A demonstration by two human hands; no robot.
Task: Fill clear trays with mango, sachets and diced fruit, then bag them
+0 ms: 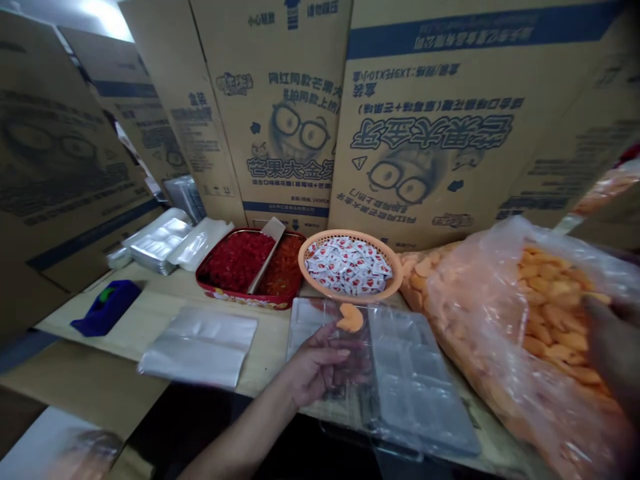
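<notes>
My left hand (pixel 320 363) grips the near left edge of a clear plastic compartment tray (pixel 400 373) on the wooden table; its fingers are curled under and over the tray. An orange snack piece (pixel 350 319) lies in the tray's far compartment, just beyond my fingers. My right hand (pixel 615 347) is at the right edge of the view, inside or against a large clear bag of orange snack pieces (pixel 525 320); it is dark and blurred, and its fingers do not show clearly.
An orange basket of small white-and-red sachets (pixel 350 267) and a red tin of red flakes (pixel 250 263) stand behind the tray. Flat clear bags (pixel 200 347), stacked trays (pixel 160 243) and a blue tape dispenser (pixel 106 308) lie left. Printed cartons (pixel 420 120) wall the back.
</notes>
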